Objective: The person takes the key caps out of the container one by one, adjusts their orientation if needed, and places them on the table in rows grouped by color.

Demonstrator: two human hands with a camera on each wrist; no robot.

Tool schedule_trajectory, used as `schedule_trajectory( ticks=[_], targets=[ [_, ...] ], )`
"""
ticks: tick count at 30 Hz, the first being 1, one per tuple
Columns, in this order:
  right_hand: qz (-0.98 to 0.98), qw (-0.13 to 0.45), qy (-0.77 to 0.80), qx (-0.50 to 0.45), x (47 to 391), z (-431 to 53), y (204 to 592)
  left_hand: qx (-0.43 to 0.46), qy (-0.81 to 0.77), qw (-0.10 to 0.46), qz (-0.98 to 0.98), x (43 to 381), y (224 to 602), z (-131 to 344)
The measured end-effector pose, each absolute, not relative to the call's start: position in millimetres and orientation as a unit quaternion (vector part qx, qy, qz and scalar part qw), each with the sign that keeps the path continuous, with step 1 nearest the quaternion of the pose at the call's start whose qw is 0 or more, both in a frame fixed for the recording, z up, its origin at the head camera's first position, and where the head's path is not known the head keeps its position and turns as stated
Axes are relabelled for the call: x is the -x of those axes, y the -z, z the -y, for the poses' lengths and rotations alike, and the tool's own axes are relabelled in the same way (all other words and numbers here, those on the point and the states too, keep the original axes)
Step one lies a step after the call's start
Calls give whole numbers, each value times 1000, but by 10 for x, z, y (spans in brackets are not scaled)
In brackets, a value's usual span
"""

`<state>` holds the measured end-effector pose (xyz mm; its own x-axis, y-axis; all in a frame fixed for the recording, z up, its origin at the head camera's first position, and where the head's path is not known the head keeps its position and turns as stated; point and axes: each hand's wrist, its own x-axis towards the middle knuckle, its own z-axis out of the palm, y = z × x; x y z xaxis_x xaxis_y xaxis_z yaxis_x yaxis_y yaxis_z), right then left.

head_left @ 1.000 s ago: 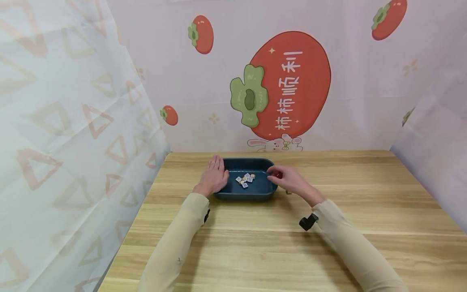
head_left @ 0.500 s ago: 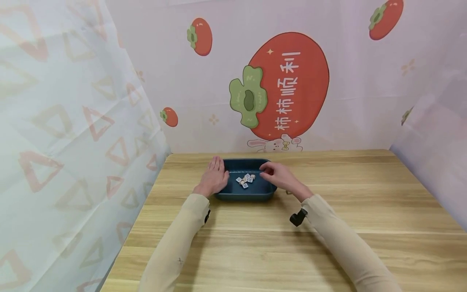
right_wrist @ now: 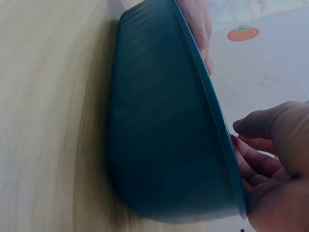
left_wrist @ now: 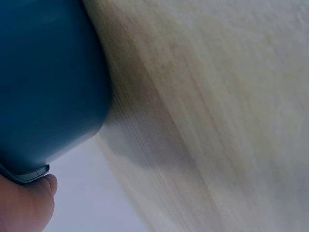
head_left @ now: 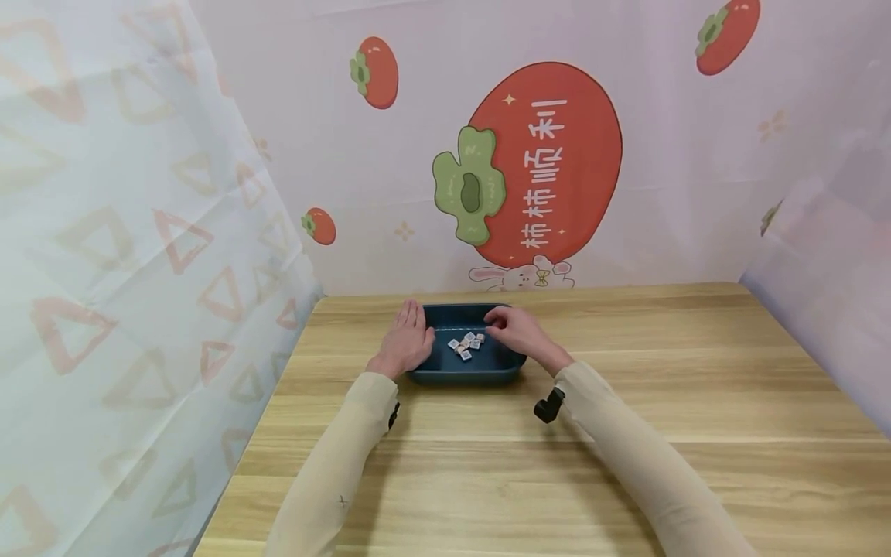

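Observation:
A dark blue rectangular tray [head_left: 465, 377] with rounded corners stands on the table, near its back edge. Several small white and tan tiles [head_left: 466, 345] with printed faces lie loosely clustered inside it. My left hand [head_left: 406, 340] rests on the tray's left rim with its fingers straight; in the left wrist view only a fingertip [left_wrist: 29, 203] shows at the rim. Over the right end of the tray, my right hand [head_left: 517, 331] reaches inward with loosely bent fingers, just right of the tiles. The right wrist view shows its thumb [right_wrist: 258, 123] apart from the fingers, nothing visible between them.
The wooden table [head_left: 473, 480] extends in front of the tray and to both sides. Behind it hangs a pale cloth backdrop [head_left: 668, 155] printed with persimmons, and a triangle-patterned cloth [head_left: 139, 309] covers the left side.
My right hand has moved left, from the tray's right rim to further over its inside, nearer the tiles. The left hand, tray and tiles stay in place.

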<state>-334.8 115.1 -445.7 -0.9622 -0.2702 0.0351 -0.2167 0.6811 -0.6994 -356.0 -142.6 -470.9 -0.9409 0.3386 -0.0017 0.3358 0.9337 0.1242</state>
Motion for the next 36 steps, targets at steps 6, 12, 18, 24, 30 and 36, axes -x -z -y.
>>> schedule_trajectory(
  ticks=[6, 12, 18, 24, 30, 36],
  targets=[
    [-917, 66, 371, 131, 3434, -1041, 4459, -171, -59, 15, -983, 3558, 4699, 1446],
    [-929, 83, 335, 136, 3514, -950, 4532, -171, -61, 6, -983, 3565, 4730, 1463],
    [-935, 91, 317, 127, 3560, -920, 4559, -178, -61, 4, -982, 3590, 4746, 1462],
    [-937, 116, 313, 106, 3631, -874, 4570, -176, -76, -2, -981, 3597, 4731, 1459],
    [-937, 137, 312, 78, 3687, -830, 4635, -174, -74, 3, -982, 3588, 4729, 1454],
    [-938, 140, 310, 68, 3674, -825, 4663, -174, -72, 5, -982, 3587, 4718, 1433]
  ],
)
